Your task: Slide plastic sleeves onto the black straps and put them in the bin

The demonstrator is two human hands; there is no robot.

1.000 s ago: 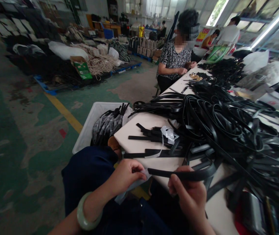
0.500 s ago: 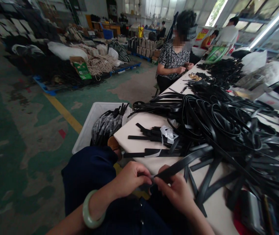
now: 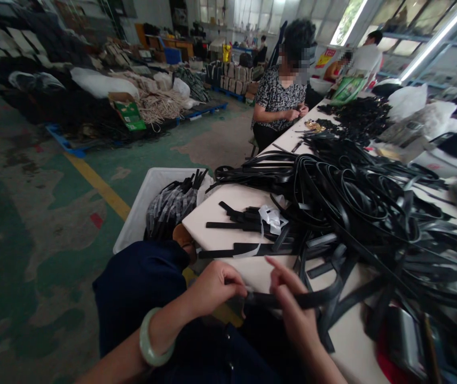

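My left hand [image 3: 220, 288], below a pale green bangle, pinches the end of a black strap [image 3: 316, 300] over my lap. The strap runs right from those fingertips, past my right hand [image 3: 292, 298], and bends up toward the pile of black straps [image 3: 344, 202]. My right hand has its index finger stretched out and its fingers apart, touching or just beside the strap; whether its lower fingers bear on the strap is unclear. Short black strips [image 3: 252, 248] and a crumpled white strip [image 3: 272, 218] lie on the table [image 3: 212, 208] beyond my hands.
Left of the table corner stands a white bin [image 3: 132, 218] of wrapped black strips. A person [image 3: 278, 96] sits along the table's far left side. A dark rectangular object [image 3: 404, 341] lies at the lower right. Loaded pallets stand on the floor behind.
My right hand has let go of the strap's end and opened, its index finger now stretched. The strap has dropped lower and curves more. The view has shifted slightly.
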